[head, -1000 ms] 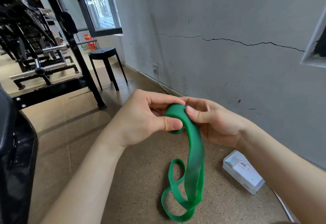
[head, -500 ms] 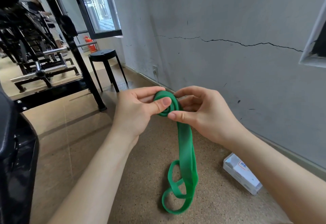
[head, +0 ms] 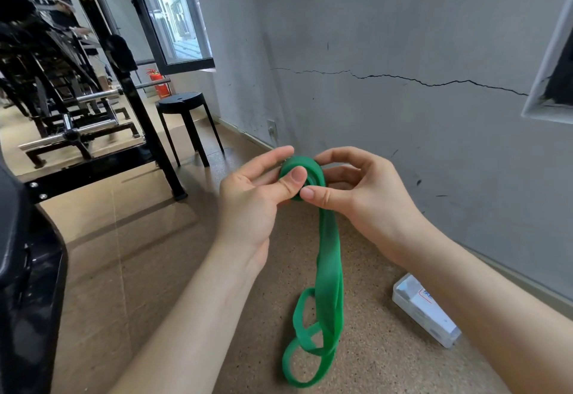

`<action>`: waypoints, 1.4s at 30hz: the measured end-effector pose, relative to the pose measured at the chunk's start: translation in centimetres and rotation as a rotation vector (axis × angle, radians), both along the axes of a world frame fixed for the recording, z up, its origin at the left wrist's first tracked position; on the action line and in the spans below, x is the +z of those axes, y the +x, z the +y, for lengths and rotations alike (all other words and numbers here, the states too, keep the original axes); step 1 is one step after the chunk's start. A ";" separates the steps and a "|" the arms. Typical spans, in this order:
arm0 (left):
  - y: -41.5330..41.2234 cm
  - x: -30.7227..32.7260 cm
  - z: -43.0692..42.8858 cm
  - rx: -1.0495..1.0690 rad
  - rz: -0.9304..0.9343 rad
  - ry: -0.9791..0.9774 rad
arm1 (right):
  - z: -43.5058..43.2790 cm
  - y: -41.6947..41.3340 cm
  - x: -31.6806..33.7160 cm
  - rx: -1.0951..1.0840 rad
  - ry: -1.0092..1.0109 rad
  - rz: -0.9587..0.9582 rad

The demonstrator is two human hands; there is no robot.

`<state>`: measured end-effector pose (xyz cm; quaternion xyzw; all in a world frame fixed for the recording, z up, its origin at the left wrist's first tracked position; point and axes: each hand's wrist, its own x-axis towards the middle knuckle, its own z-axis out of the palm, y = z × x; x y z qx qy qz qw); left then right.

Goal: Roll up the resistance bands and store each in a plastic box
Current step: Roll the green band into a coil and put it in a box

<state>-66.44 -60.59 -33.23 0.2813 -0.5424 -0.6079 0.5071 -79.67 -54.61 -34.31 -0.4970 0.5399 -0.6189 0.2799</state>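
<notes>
A green resistance band (head: pixel 330 257) is partly rolled into a small coil at chest height, and its loose tail hangs down to the cork floor, where it lies in loops. My left hand (head: pixel 257 198) pinches the coil from the left, thumb on its front face. My right hand (head: pixel 362 195) pinches it from the right, thumb tip on the lower edge beside the left thumb. A clear plastic box (head: pixel 424 310) with a white label lies on the floor by the wall, to the right of the hanging tail.
A grey cracked wall (head: pixel 403 77) runs along the right. A black stool (head: pixel 186 121) stands ahead by the wall. A black rack post (head: pixel 145 121) and weight machines fill the left. A black padded edge (head: pixel 28 269) is at my near left.
The coil has grown and the hanging tail has got shorter. Both hands have risen a little and turned the roll, with the thumbs now meeting on its front.
</notes>
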 end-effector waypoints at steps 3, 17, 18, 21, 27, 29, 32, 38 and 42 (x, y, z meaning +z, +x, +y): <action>-0.6 -0.1 0.0 -0.002 0.103 0.084 | -0.3 0.8 -0.4 0.033 -0.053 -0.123; 1.8 1.2 -0.1 0.113 -1.079 -0.838 | 0.2 -0.3 0.4 -0.072 0.038 0.877; 1.9 1.2 -0.2 0.100 -1.094 -0.828 | 0.1 -0.2 0.2 -0.054 0.043 0.877; 2.2 0.8 -0.8 0.068 -0.971 -0.733 | 0.0 -0.4 -0.1 -0.028 0.028 0.742; 2.7 0.4 -1.6 0.011 -0.585 -0.396 | -0.2 -0.5 -0.3 -0.005 0.026 0.455; 2.8 0.4 -1.5 0.011 -0.487 -0.320 | -0.2 -0.4 -0.2 -0.011 0.039 0.483; 2.7 0.4 -1.7 0.018 -0.394 -0.240 | -0.2 -0.6 0.0 0.039 0.045 0.366; 1.9 0.1 -1.3 -0.027 -0.273 -0.103 | 0.0 -1.4 0.1 0.138 0.049 0.139; 1.1 0.0 -0.9 -0.055 -0.190 -0.019 | -0.1 -0.9 0.0 0.098 -0.003 0.136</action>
